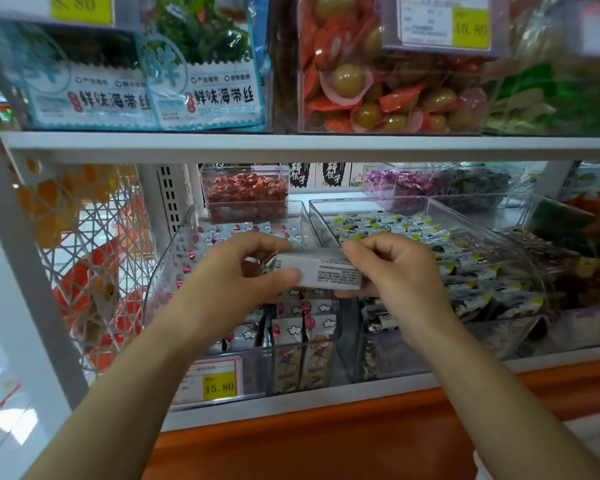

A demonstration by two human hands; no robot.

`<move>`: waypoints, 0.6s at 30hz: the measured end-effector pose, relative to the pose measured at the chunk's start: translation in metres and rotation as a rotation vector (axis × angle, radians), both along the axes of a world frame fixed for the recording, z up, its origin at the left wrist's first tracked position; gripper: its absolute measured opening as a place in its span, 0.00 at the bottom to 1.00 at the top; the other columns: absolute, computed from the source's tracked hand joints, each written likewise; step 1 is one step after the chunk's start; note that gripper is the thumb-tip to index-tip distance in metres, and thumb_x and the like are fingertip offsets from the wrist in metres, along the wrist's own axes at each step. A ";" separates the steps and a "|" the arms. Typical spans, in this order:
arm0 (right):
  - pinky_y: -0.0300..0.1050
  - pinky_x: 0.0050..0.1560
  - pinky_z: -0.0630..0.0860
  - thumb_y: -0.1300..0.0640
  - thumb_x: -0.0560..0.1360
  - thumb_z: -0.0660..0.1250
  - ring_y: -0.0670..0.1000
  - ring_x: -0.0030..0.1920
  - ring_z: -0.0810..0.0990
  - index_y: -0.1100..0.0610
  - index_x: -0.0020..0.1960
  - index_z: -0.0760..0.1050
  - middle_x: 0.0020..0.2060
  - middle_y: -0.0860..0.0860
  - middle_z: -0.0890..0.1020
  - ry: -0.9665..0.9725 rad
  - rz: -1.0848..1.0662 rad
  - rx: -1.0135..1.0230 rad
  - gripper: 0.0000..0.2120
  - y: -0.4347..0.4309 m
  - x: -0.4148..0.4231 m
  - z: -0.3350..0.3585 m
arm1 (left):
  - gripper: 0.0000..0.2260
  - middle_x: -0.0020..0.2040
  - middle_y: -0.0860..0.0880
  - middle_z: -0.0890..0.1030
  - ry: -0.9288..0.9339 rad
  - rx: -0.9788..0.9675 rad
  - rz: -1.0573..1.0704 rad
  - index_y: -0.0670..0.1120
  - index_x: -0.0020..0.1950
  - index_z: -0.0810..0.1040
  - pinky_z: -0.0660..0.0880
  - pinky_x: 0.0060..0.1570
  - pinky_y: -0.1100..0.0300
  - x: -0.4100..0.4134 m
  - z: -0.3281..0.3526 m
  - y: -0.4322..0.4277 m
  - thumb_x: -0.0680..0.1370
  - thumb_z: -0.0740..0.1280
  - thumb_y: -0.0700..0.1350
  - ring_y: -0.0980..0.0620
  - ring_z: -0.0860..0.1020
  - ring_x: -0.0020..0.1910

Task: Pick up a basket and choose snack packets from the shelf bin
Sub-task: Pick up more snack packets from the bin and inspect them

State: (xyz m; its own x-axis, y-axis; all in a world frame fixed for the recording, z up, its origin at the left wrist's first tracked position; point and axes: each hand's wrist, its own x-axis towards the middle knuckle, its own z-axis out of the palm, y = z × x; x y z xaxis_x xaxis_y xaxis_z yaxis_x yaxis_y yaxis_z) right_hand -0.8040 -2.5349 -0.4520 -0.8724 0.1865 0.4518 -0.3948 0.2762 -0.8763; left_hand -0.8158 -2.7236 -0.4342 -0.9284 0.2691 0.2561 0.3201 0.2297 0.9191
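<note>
A long white shelf [291,145] is seen running across the middle of the frame. Above it, at the upper left, two blue seaweed packs [201,81] are stood side by side. At the upper right a clear box of red and green sweets [378,91] is placed.

Under the shelf, two big clear bins are set side by side. The left bin [163,271], in the middle of the frame, is filled with white snack packets [291,327] marked with red balloons and clouds. The right bin [368,202] is filled with black, white and yellow packets [471,271]. A white net-like panel [90,254] is seen at the left of the frame. A small box of red sweets [245,195] is kept behind the left bin.

The left hand [229,282] and the right hand [395,271] are held out over the left bin. One held packet [323,271] is kept between them in the middle of the frame, just above the bin, with its printed side turned up. Its left end is pinched by the thumb and curled fingers [260,242] of the left hand. Its right end is pinched the same way by the right hand.

A yellow price tag [219,386] marked 15.80 is stuck on the front of the left bin.
</note>
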 end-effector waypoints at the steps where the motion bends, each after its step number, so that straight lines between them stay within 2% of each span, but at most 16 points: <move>1: 0.45 0.32 0.81 0.58 0.75 0.67 0.51 0.36 0.84 0.61 0.36 0.79 0.34 0.55 0.83 -0.055 0.079 -0.050 0.10 0.002 0.001 0.002 | 0.11 0.49 0.49 0.82 -0.001 0.012 0.009 0.52 0.52 0.79 0.76 0.36 0.70 0.000 0.001 0.000 0.71 0.71 0.43 0.55 0.82 0.39; 6: 0.40 0.29 0.80 0.55 0.68 0.68 0.53 0.35 0.85 0.58 0.34 0.82 0.33 0.54 0.84 -0.194 0.311 -0.150 0.08 0.013 0.004 0.008 | 0.13 0.49 0.51 0.83 -0.019 0.081 -0.011 0.52 0.56 0.78 0.75 0.38 0.73 0.001 0.001 -0.003 0.74 0.68 0.39 0.57 0.83 0.41; 9: 0.40 0.28 0.79 0.54 0.64 0.68 0.53 0.34 0.84 0.57 0.33 0.83 0.32 0.54 0.84 -0.231 0.350 -0.158 0.07 0.017 0.003 0.009 | 0.12 0.47 0.49 0.84 -0.047 0.140 -0.047 0.50 0.56 0.78 0.75 0.39 0.73 0.000 0.000 -0.001 0.75 0.66 0.38 0.57 0.83 0.43; 15: 0.39 0.26 0.78 0.57 0.63 0.69 0.52 0.32 0.84 0.58 0.32 0.83 0.32 0.56 0.84 -0.300 0.402 -0.224 0.06 0.022 0.001 0.009 | 0.12 0.46 0.49 0.85 -0.083 0.189 -0.090 0.46 0.58 0.79 0.76 0.44 0.71 -0.005 -0.005 0.000 0.76 0.64 0.39 0.56 0.83 0.47; 18: 0.38 0.25 0.78 0.57 0.63 0.69 0.52 0.31 0.84 0.59 0.32 0.83 0.32 0.56 0.84 -0.308 0.398 -0.285 0.06 0.019 0.000 0.007 | 0.10 0.45 0.49 0.85 -0.061 0.192 -0.092 0.45 0.55 0.80 0.76 0.43 0.71 -0.006 -0.007 0.002 0.77 0.62 0.39 0.55 0.83 0.46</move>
